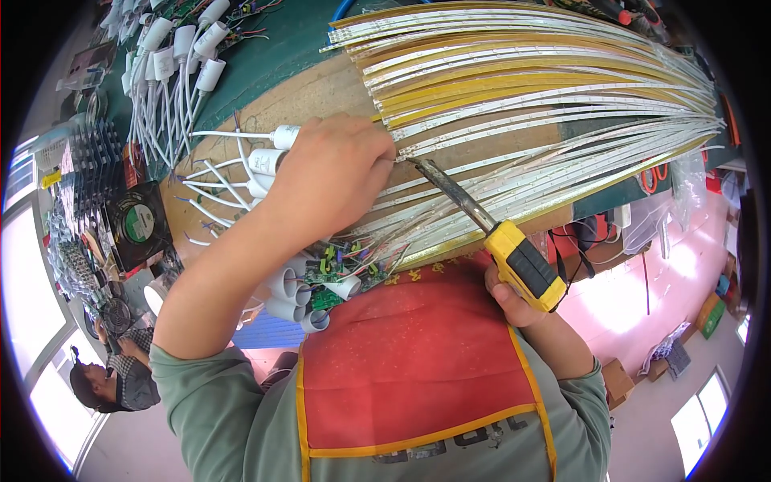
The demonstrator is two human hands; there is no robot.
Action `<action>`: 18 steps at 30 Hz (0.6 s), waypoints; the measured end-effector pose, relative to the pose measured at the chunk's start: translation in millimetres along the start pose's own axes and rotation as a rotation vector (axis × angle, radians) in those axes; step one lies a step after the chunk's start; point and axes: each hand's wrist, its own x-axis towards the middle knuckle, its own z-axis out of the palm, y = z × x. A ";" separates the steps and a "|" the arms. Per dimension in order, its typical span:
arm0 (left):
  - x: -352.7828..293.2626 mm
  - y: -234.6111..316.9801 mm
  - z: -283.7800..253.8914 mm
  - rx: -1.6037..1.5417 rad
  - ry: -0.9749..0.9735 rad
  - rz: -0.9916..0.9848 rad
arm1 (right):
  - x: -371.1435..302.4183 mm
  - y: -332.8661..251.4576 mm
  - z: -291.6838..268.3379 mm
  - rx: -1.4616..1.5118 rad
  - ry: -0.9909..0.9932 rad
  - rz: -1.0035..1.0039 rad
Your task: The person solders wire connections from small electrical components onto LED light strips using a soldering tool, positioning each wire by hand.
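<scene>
My right hand (518, 304) grips a yellow and black soldering iron (526, 265). Its metal tip reaches up and left to the near ends of the LED strips (498, 55), close to the fingertips of my left hand (341, 165). That left hand is closed, its fingers curled and pinched at a strip end; what lies between them is hidden. Several white cylindrical lamp caps (265, 161) with thin white cables lie beneath and left of my left wrist. Below that wrist, small green circuit boards (328, 299) with coloured wires sit beside white tubes (285, 309).
White and yellow strips fan out across a brown board (321, 92) on a green table surface (297, 36). More white caps with cables (183, 44) are heaped at the far left. A black fan (138, 222) stands at the left edge. Another person (120, 377) sits beyond it.
</scene>
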 end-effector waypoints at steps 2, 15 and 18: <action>1.5 -0.1 -1.6 -0.006 0.004 0.002 | -6.6 11.7 -3.8 -0.028 -0.156 -0.048; -0.6 -6.1 -0.9 -0.022 -0.008 0.072 | 1.0 9.7 -3.0 0.033 -0.156 -0.075; -0.2 -6.2 -1.6 -0.021 -0.020 0.075 | 0.9 9.3 -2.8 0.040 -0.157 -0.066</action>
